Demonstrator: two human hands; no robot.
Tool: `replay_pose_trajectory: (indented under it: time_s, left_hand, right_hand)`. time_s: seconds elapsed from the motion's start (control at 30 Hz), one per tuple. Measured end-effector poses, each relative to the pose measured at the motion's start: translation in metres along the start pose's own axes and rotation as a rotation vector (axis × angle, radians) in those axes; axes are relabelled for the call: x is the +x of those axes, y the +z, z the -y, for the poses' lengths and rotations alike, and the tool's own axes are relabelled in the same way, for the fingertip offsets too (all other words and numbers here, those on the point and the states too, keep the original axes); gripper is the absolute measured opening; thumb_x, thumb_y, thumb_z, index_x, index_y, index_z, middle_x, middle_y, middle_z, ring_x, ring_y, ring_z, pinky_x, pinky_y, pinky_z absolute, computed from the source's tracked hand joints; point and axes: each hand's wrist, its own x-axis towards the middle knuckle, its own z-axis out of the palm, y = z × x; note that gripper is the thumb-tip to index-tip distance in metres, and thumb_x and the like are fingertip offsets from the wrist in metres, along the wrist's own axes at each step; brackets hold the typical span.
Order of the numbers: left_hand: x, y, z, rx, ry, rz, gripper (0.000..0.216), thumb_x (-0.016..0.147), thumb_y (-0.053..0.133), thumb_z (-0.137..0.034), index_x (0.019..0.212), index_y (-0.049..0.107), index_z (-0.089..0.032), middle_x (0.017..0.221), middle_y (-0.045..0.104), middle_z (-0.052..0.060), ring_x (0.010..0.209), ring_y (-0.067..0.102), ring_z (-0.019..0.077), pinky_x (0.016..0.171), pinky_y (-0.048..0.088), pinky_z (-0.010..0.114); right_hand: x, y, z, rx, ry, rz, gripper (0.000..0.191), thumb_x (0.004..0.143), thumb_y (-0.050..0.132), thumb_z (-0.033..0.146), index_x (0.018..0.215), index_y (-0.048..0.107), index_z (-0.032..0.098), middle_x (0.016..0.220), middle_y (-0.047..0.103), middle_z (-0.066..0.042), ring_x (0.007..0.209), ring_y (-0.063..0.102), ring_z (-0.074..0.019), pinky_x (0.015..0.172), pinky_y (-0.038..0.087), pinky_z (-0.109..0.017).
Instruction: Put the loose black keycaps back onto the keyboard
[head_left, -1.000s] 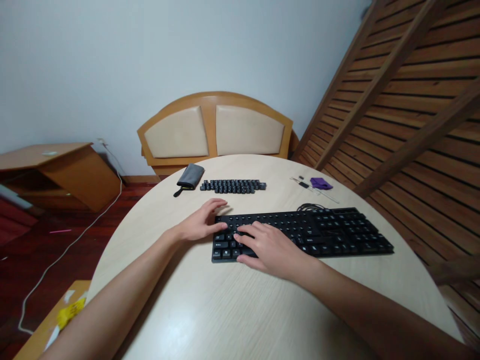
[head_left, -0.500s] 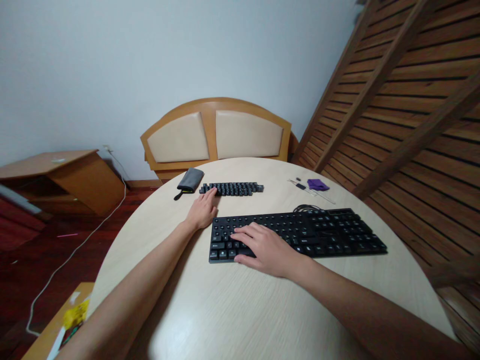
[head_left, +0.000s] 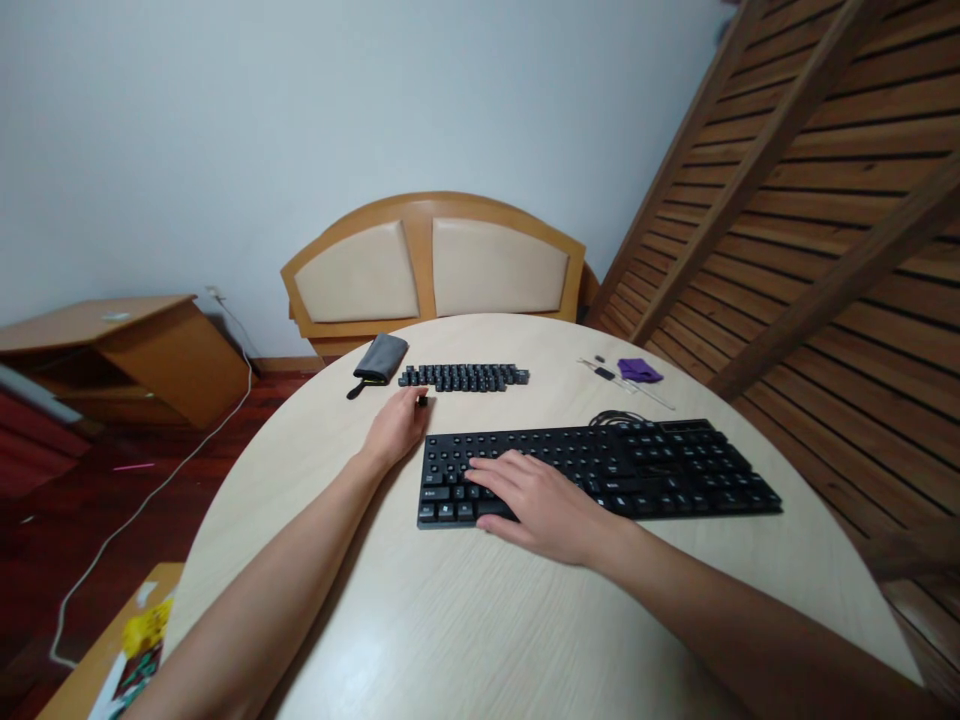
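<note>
Forearms reach in from the near edge of the round worktop (head_left: 465, 640); the right hand (head_left: 536, 500) lies palm down, fingers spread loosely, on the left end of the black keyboard (head_left: 600, 470), whose long axis runs left to right. Beyond it, the left hand (head_left: 397, 428) pinches a small dark keycap (head_left: 422, 401) at its fingertips, mostly hidden. Farther back lie loose keycap rows (head_left: 463, 377) and a grey pouch (head_left: 381, 358).

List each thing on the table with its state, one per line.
Keyboard: flat on the table, right hand resting on its left end.
Loose keycaps: laid in rows beyond the keyboard.
Single keycap: pinched in the left hand fingertips.
Grey pouch: lying closed.
Purple cloth: crumpled.
</note>
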Motion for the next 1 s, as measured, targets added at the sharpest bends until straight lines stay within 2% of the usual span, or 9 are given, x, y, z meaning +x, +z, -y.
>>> replay_pose_trajectory:
  time_s: [0.17, 0.3, 0.4, 0.5, 0.67, 0.83, 1.0]
  left_hand:
    - [-0.004, -0.011, -0.003, -0.083, -0.038, 0.017, 0.021, 0.088, 0.056, -0.016, 0.106, 0.066, -0.018, 0.107, 0.071, 0.010, 0.092, 0.069, 0.0238, 0.088, 0.054, 0.035]
    - [0.003, -0.030, -0.026, -0.226, -0.022, 0.082, 0.018, 0.091, 0.058, -0.024, 0.104, 0.068, -0.016, 0.101, 0.073, 0.010, 0.086, 0.070, 0.0214, 0.078, 0.056, 0.032]
    - [0.007, -0.050, -0.052, -0.362, 0.061, 0.230, 0.017, 0.087, 0.067, -0.027, 0.099, 0.071, -0.016, 0.100, 0.076, 0.006, 0.083, 0.071, 0.0172, 0.074, 0.056, 0.025]
    - [0.004, -0.068, -0.076, -0.573, 0.157, 0.534, 0.019, 0.088, 0.066, -0.025, 0.103, 0.073, -0.015, 0.090, 0.078, 0.005, 0.077, 0.071, 0.0169, 0.067, 0.055, 0.024]
    - [-0.007, -0.076, -0.099, -0.498, 0.298, 0.686, 0.017, 0.086, 0.068, -0.017, 0.100, 0.077, -0.015, 0.094, 0.079, 0.005, 0.079, 0.071, 0.0168, 0.075, 0.053, 0.025]
    - [-0.009, -0.065, -0.101, -0.384, 0.300, 0.697, 0.018, 0.085, 0.071, -0.018, 0.101, 0.079, -0.017, 0.099, 0.079, 0.005, 0.082, 0.072, 0.0179, 0.077, 0.051, 0.025]
    - [-0.009, -0.063, -0.101, -0.289, 0.278, 0.669, 0.017, 0.083, 0.073, -0.022, 0.098, 0.080, -0.022, 0.097, 0.080, 0.002, 0.082, 0.072, 0.0174, 0.072, 0.048, 0.023]
  right_hand:
    - [-0.003, -0.004, -0.005, 0.076, -0.015, -0.028, 0.051, 0.098, 0.058, 0.038, 0.143, 0.049, 0.018, 0.142, 0.058, -0.012, 0.127, 0.054, -0.0254, 0.108, 0.046, -0.044]
    - [-0.003, -0.012, -0.008, 0.062, 0.012, -0.063, 0.048, 0.096, 0.060, 0.036, 0.139, 0.053, 0.016, 0.134, 0.063, -0.013, 0.122, 0.057, -0.0258, 0.105, 0.048, -0.044]
    - [-0.003, -0.017, -0.011, 0.022, 0.040, -0.065, 0.050, 0.093, 0.063, 0.039, 0.136, 0.055, 0.015, 0.132, 0.064, -0.013, 0.120, 0.057, -0.0271, 0.104, 0.047, -0.046]
    - [-0.003, -0.019, -0.016, -0.010, 0.057, -0.037, 0.062, 0.086, 0.068, 0.045, 0.138, 0.052, 0.015, 0.134, 0.062, -0.013, 0.121, 0.056, -0.0287, 0.105, 0.044, -0.047]
    - [-0.006, -0.016, -0.019, -0.043, 0.060, 0.021, 0.070, 0.079, 0.072, 0.050, 0.138, 0.053, 0.016, 0.140, 0.057, -0.014, 0.126, 0.051, -0.0312, 0.109, 0.039, -0.048]
    - [-0.007, -0.012, -0.020, -0.047, 0.065, 0.031, 0.068, 0.080, 0.071, 0.051, 0.136, 0.054, 0.016, 0.140, 0.056, -0.014, 0.126, 0.051, -0.0312, 0.110, 0.038, -0.048]
    - [-0.008, -0.010, -0.023, -0.028, 0.065, 0.025, 0.066, 0.080, 0.070, 0.051, 0.135, 0.054, 0.017, 0.141, 0.055, -0.015, 0.128, 0.049, -0.0317, 0.110, 0.037, -0.050]
